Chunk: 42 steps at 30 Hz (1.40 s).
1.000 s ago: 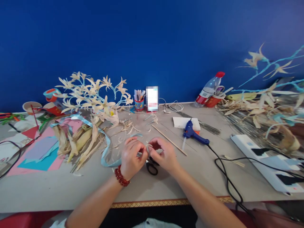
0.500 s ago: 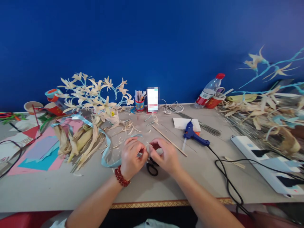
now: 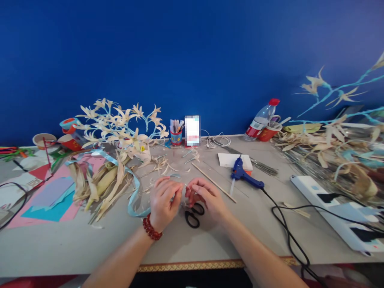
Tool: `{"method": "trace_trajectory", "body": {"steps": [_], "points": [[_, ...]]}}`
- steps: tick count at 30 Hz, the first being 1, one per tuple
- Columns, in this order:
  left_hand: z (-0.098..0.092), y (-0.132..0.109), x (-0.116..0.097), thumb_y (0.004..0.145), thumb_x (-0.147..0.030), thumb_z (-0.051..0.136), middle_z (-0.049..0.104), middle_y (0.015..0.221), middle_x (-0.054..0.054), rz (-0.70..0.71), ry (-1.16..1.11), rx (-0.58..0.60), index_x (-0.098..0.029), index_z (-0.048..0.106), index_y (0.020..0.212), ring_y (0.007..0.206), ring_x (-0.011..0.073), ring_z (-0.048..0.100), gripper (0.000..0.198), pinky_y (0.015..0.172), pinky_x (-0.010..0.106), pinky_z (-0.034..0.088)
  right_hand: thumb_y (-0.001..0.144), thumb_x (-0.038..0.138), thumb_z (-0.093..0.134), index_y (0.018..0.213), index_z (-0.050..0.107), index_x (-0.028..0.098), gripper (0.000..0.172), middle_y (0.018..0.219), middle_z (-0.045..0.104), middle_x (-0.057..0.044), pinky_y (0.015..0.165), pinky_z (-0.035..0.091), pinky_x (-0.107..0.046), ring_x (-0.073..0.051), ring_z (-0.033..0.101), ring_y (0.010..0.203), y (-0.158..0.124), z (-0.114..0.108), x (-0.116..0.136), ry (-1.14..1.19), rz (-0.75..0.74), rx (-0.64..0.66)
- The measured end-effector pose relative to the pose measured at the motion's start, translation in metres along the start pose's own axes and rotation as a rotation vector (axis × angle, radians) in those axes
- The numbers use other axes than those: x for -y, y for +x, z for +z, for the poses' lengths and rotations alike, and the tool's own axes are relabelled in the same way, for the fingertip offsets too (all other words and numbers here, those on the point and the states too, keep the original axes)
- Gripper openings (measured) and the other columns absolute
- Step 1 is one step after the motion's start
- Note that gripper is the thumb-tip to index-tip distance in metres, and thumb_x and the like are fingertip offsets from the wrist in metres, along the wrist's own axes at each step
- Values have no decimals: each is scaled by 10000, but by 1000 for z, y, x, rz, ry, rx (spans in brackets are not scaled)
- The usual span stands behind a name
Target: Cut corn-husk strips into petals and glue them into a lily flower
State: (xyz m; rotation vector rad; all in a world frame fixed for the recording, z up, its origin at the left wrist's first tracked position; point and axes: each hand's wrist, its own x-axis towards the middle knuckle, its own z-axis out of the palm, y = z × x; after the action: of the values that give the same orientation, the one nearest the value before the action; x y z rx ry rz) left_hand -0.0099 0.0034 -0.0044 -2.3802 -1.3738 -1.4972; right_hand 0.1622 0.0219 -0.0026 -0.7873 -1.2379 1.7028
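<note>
Here you are, both hands up over the grey bench (image 3: 114, 250), right around the pair of scissors with black looped handles (image 3: 195, 213), your landmark; the blades are hard to make out. Your left hand (image 3: 164, 198), red beaded bracelet (image 3: 152, 229) at the wrist, is just left of the scissors, its fingers drawn in close to the thumb; you can't tell from here whether they grip anything. Your right hand (image 3: 207, 197) is just right of and beyond those handles, fingers loosely curled, a small gap between the two hands. And there's the small, thin, pale sliver (image 3: 187, 187), just beyond the scissors at your right fingertips; whether they pinch it or merely touch it, you can't tell.

Left of the scissors, a light-blue ribbon (image 3: 134, 192) curls along, with a heap of dry, pale-yellow corn husks (image 3: 105, 182) farther left. Beyond the husks, cream-petalled flowers on blue stems (image 3: 120, 120) spread against the wall. To the right and beyond the scissors, you have a slim, pale wooden stick (image 3: 214, 183) lying diagonally, then a blue plastic glue gun (image 3: 244, 174), partly over a white card (image 3: 226, 159).
</note>
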Motion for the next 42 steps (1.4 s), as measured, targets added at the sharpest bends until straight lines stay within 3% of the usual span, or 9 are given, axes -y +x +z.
{"method": "trace_trajectory", "body": {"steps": [3,7,9,11,14,17,21,33,42], "points": [[-1,-2,3,837,-72,557,719,872,33,49,-35,-14,-231,642,1023,800,178,644,259,942,427,442,809,375,686,825,569,175,232,716,647,-4,484,514,-218,-99,575,523,0,7,-2,250,125,89],[-1,-4,6,833,-62,560,718,938,34,35,-165,25,-270,647,1117,855,186,639,363,991,438,392,763,344,756,792,564,167,263,677,657,2,436,500,-181,-73,553,470,-2,4,-2,305,137,113],[0,-6,5,856,-100,539,706,1016,48,-91,-316,60,-270,638,1151,936,203,626,355,982,415,390,756,338,762,789,575,161,259,671,658,0,427,503,-180,-76,559,470,-2,0,0,267,114,119],[2,-7,4,889,-183,510,683,1025,64,-324,-563,110,-236,644,1120,951,213,606,272,902,369,427,753,332,764,791,591,154,251,665,653,1,428,511,-183,-78,563,474,-2,-2,1,209,88,117],[5,-5,2,912,-341,471,626,887,57,-640,-1017,192,-179,643,964,784,190,573,242,727,317,448,751,331,763,779,596,150,247,656,646,7,440,516,-184,-73,558,474,-2,-2,0,126,78,111],[5,-2,1,878,-353,551,563,791,23,-769,-1239,243,-165,608,851,695,150,525,199,667,280,418,752,337,758,769,592,151,249,656,638,11,448,509,-179,-67,553,471,-1,-1,-2,72,87,123],[2,1,2,853,-254,616,539,729,-3,-841,-1296,301,-164,583,787,653,119,509,116,647,252,385,772,355,725,788,614,146,237,680,639,0,458,503,-188,-71,552,480,0,-2,-3,47,77,154],[2,0,-1,825,-276,669,568,700,4,-865,-1255,371,-150,590,763,633,111,510,161,614,233,372,737,379,729,711,584,157,266,607,628,10,441,460,-180,-73,531,462,-1,1,0,0,87,103],[1,3,-1,819,-304,664,505,615,-16,-929,-1461,324,-148,569,703,558,91,435,217,629,238,368,728,243,635,670,573,161,118,498,578,33,376,435,-184,-70,458,357,-1,-7,-6,301,66,89]]}}
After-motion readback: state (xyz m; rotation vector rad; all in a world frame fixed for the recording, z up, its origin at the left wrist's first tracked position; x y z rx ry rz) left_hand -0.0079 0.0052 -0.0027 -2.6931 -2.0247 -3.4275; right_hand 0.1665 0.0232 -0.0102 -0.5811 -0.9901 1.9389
